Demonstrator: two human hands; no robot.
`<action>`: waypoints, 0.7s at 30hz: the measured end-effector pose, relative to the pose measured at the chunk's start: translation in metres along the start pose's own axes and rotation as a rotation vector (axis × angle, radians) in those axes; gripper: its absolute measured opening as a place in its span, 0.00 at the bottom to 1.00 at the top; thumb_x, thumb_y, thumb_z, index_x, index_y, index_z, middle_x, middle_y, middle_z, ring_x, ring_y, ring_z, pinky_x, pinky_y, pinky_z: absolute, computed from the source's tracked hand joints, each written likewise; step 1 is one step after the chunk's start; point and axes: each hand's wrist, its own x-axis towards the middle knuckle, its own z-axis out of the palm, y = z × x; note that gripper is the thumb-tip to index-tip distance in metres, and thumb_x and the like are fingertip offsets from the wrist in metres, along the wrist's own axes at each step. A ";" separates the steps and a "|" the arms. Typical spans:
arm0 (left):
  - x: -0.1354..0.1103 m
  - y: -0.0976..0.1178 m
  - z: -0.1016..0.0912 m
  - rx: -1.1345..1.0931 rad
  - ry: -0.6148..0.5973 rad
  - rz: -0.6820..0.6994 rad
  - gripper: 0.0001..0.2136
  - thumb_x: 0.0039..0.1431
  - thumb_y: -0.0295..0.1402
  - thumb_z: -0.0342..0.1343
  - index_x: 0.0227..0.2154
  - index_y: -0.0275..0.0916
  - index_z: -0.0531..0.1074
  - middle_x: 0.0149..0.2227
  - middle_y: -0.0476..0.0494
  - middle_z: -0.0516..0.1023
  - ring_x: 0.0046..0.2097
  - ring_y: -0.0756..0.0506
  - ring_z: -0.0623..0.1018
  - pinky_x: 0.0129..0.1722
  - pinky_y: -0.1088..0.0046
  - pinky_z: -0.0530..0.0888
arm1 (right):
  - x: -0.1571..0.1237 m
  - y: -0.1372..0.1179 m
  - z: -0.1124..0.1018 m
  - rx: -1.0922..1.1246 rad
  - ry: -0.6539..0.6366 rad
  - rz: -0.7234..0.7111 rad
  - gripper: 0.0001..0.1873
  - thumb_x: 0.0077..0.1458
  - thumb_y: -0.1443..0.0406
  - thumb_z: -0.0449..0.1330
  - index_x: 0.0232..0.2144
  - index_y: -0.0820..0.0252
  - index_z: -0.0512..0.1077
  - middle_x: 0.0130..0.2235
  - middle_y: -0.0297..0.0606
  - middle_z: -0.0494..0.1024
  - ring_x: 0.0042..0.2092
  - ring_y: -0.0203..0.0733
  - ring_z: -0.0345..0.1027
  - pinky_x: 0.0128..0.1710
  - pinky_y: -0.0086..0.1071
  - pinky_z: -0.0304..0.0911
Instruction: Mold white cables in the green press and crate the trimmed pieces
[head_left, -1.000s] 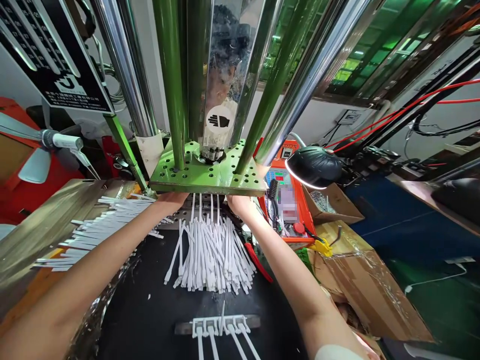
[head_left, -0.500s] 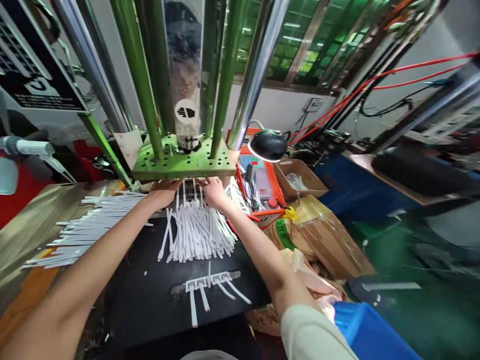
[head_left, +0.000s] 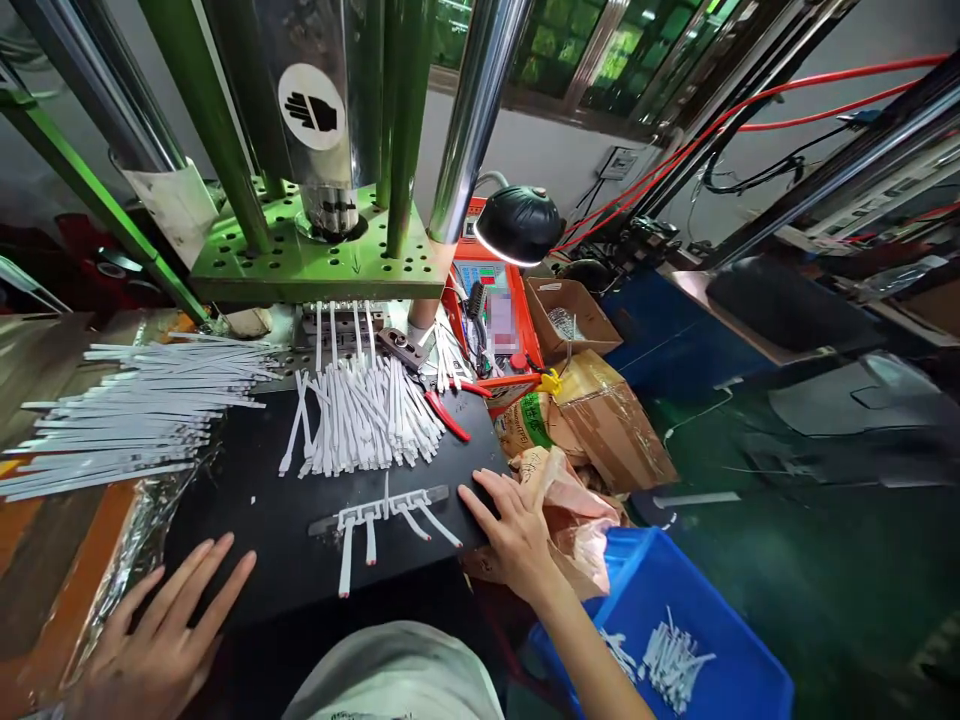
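Observation:
My left hand (head_left: 161, 630) lies flat with its fingers spread at the near left edge of the black mat (head_left: 247, 500), holding nothing. My right hand (head_left: 510, 530) rests open at the mat's right edge, fingers stretched out, just right of a white moulded runner (head_left: 382, 520) with several prongs. A heap of white strips (head_left: 367, 410) lies farther back on the mat. More strips stick out of the mould (head_left: 341, 325) under the green press plate (head_left: 315, 262).
A stack of long white strips (head_left: 135, 410) lies at the left. Red-handled cutters (head_left: 427, 385) sit right of the heap. A blue bin (head_left: 667, 650) with white pieces stands at the lower right, beside cardboard boxes (head_left: 600, 420), a black lamp (head_left: 519, 225) and an orange control box (head_left: 491, 300).
Both hands have drawn back from under the green press plate to the near edge of the mat and now lie open. The view has swung right and down.

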 end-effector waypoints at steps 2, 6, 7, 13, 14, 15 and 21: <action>0.003 0.000 0.001 0.124 -0.035 0.035 0.30 0.62 0.30 0.46 0.68 0.51 0.54 0.65 0.42 0.64 0.60 0.35 0.72 0.65 0.47 0.57 | 0.003 0.000 0.005 -0.016 0.033 -0.002 0.32 0.54 0.69 0.58 0.62 0.58 0.65 0.59 0.52 0.69 0.60 0.55 0.64 0.57 0.55 0.64; 0.005 0.001 -0.003 0.230 -0.066 0.069 0.32 0.62 0.28 0.45 0.69 0.47 0.51 0.66 0.40 0.63 0.60 0.37 0.72 0.65 0.51 0.57 | 0.002 0.003 0.009 -0.020 0.045 -0.008 0.34 0.52 0.70 0.58 0.63 0.60 0.64 0.60 0.52 0.68 0.61 0.55 0.62 0.58 0.54 0.62; 0.005 0.001 -0.004 0.237 -0.064 0.075 0.31 0.62 0.28 0.45 0.69 0.46 0.51 0.66 0.40 0.63 0.60 0.37 0.72 0.65 0.52 0.56 | 0.001 0.003 0.010 -0.020 0.039 -0.008 0.34 0.52 0.70 0.58 0.63 0.60 0.64 0.60 0.52 0.67 0.61 0.56 0.62 0.59 0.54 0.62; 0.005 0.010 -0.005 0.148 -0.040 -0.044 0.28 0.66 0.25 0.45 0.68 0.49 0.54 0.65 0.43 0.65 0.62 0.38 0.69 0.66 0.57 0.56 | 0.000 0.003 0.010 0.009 0.012 0.004 0.34 0.53 0.66 0.62 0.62 0.61 0.64 0.60 0.53 0.66 0.61 0.59 0.61 0.60 0.56 0.59; 0.006 0.010 -0.005 0.152 -0.042 -0.043 0.28 0.66 0.24 0.45 0.68 0.49 0.55 0.65 0.42 0.65 0.62 0.38 0.69 0.66 0.57 0.56 | 0.000 0.003 0.009 0.009 0.008 0.005 0.34 0.53 0.67 0.62 0.62 0.61 0.64 0.60 0.54 0.66 0.61 0.59 0.61 0.60 0.56 0.59; 0.006 0.010 -0.006 0.171 -0.046 -0.024 0.29 0.65 0.24 0.46 0.67 0.48 0.56 0.65 0.42 0.65 0.62 0.38 0.69 0.66 0.57 0.56 | 0.000 0.003 0.009 0.008 0.002 0.005 0.34 0.53 0.68 0.61 0.62 0.61 0.64 0.60 0.54 0.66 0.61 0.59 0.61 0.60 0.56 0.59; 0.008 0.006 -0.009 0.242 -0.079 0.073 0.30 0.63 0.21 0.47 0.67 0.43 0.57 0.64 0.38 0.65 0.60 0.37 0.71 0.61 0.57 0.61 | 0.000 0.004 0.011 0.033 -0.011 0.016 0.33 0.53 0.75 0.55 0.62 0.60 0.64 0.60 0.53 0.65 0.62 0.58 0.60 0.60 0.55 0.58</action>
